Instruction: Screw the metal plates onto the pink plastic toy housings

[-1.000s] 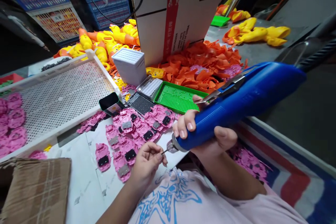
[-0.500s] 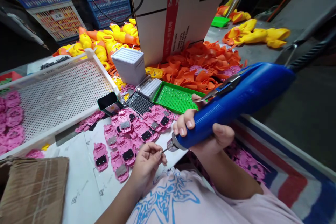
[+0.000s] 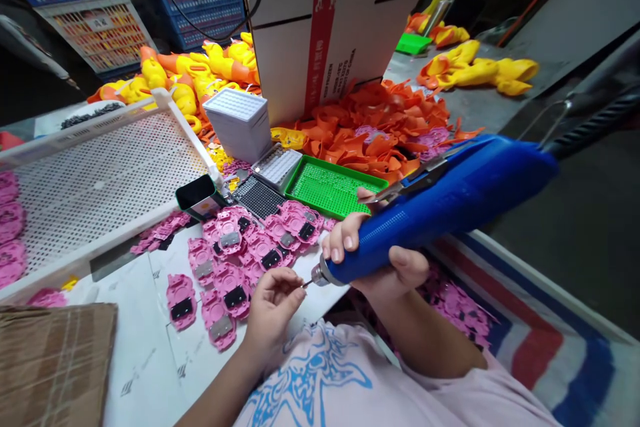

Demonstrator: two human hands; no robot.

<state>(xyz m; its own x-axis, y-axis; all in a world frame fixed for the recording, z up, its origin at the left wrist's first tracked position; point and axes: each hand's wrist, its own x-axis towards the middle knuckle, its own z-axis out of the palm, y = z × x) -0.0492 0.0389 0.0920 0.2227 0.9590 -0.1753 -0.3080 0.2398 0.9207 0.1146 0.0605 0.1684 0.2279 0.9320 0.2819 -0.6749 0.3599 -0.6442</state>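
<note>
A blue electric screwdriver (image 3: 425, 207) lies tilted in my right hand (image 3: 380, 260), its cord end up to the right and its chuck (image 3: 321, 274) down to the left. The fingers of that hand are wrapped round the body near the chuck. At the tip of the thin bit (image 3: 307, 283), my left hand (image 3: 274, 300) is closed in a pinch. Whatever small thing those fingertips hold is hidden. Left of the hands, several pink plastic housings (image 3: 233, 287) with black or grey covers lie on the white tabletop (image 3: 145, 340).
A green tray (image 3: 330, 183), a black perforated tray (image 3: 259, 197) and a dark open container (image 3: 200, 197) stand behind the housings. On the left are a large white crate (image 3: 110, 180) and a cardboard box (image 3: 55, 360). Orange parts (image 3: 360, 120) lie before a tall carton (image 3: 335, 20).
The whole scene has shifted slightly left in view. My left fingertips have come closer to the chuck, and less of the bit shows. The right hand's grip on the screwdriver looks the same.
</note>
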